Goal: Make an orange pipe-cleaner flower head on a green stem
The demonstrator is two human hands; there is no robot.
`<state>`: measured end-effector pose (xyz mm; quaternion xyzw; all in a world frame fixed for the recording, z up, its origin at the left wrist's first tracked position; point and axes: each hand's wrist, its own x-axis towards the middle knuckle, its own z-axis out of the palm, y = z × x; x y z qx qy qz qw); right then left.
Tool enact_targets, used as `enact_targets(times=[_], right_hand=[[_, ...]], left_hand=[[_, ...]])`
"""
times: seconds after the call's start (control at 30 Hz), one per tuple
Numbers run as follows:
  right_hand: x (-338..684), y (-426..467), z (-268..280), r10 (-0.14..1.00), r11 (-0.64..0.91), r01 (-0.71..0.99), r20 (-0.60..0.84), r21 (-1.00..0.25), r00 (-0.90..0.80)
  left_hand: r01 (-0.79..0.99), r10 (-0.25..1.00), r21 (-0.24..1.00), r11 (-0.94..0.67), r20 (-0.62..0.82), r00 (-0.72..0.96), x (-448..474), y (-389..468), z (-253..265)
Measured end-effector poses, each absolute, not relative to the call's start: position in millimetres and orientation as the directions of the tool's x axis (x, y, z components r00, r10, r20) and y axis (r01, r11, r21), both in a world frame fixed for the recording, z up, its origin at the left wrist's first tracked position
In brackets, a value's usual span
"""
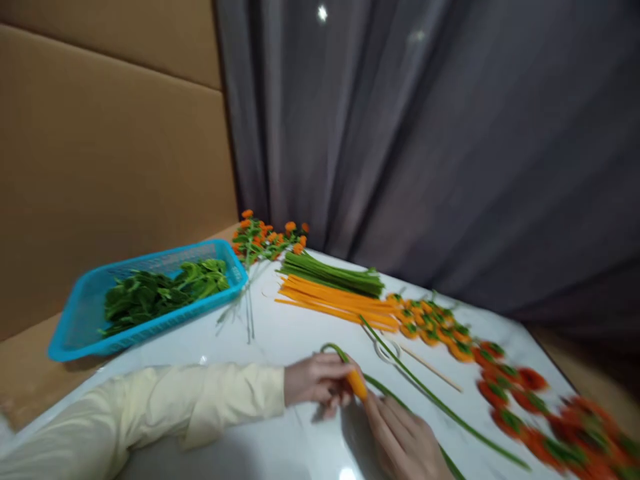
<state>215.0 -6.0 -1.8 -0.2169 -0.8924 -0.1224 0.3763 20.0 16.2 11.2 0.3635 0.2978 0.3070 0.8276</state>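
Note:
My left hand, in a pale yellow sleeve, is closed in a pinch at the upper end of an orange piece. That piece looks like a chenille stem (pipe cleaner) folded or wound thick; blur hides which. My right hand pinches its lower end, fingers pressed together. A green stem curls out above the left fingers, and a green length runs behind the right hand. Just beyond the hands lies a loose green stem across the white table.
A blue basket of green leaves stands left, beside orange flowers. Bundles of green stems and orange stems lie ahead. A tape roll and thin stick are nearby. Orange-and-green pieces and red-orange ones line the right.

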Motion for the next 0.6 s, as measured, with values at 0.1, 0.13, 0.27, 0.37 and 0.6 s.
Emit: enact_targets(times=[0.1, 0.13, 0.27, 0.37, 0.6], right_hand=[[214.4, -5.4, 10.7, 0.232, 0.872, 0.443, 0.620, 0.209, -0.749], [212.3, -5.6, 13.6, 0.228, 0.863, 0.442, 0.592, 0.245, -0.773], [203.7, -10.9, 17.2, 0.265, 0.798, 0.485, 0.515, 0.357, -0.815], [201.8, -14.8, 15.7, 0.283, 0.790, 0.487, 0.482, 0.373, -0.829], [202.2, -12.6, 20.0, 0.375, 0.875, 0.473, 0.479, 0.099, -0.794]], left_hand=[[-0.289, 0.811, 0.835, 0.468, -0.276, 0.515, 22.9, 15.1, 18.0], [-0.255, 0.828, 0.858, 0.447, -0.288, 0.482, 24.3, 14.9, 18.4], [-0.082, 0.874, 0.934, 0.346, -0.290, 0.391, 27.8, 11.8, 17.6], [-0.063, 0.894, 0.961, 0.269, -0.225, 0.387, 26.7, 8.0, 17.8], [-0.125, 0.845, 0.938, 0.323, -0.227, 0.485, 23.5, 4.4, 13.9]])
